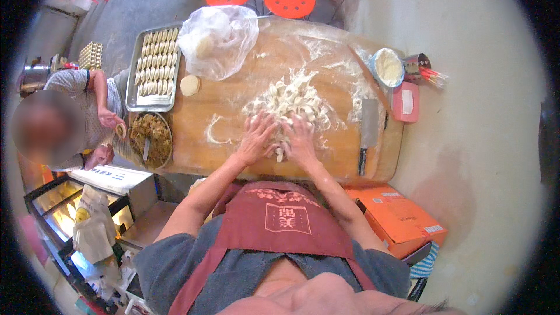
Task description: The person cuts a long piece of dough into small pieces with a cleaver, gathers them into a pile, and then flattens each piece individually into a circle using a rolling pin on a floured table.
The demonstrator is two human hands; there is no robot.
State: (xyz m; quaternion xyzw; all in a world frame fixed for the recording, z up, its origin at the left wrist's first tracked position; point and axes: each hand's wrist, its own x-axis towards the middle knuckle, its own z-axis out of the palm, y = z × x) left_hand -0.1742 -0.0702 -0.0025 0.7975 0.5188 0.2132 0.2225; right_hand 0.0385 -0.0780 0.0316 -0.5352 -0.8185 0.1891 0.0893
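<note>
Floured dough pieces [295, 96] lie heaped on the wooden work table [218, 157]. My left hand [258, 138] rests with spread fingers on the near left edge of the heap. Beside it, my right hand [299, 138] lies over the near right part, fingers also spread. A few small pieces [279, 154] show between the two palms. Whether either hand holds a piece underneath is hidden. To the right of the heap lies a cleaver [369, 122] with a dark handle. A flat round of dough [190, 85] sits farther left, near a clear plastic bag [218, 43] with pale dough in it.
At left stand a metal tray [129, 96] of rows of dumplings and a bowl of filling [151, 140] with a spoon. A co-worker [94, 96] there holds a filled wrapper. A flour bowl [388, 68] and pink container [406, 102] stand right. Red stools [288, 0] are beyond the table.
</note>
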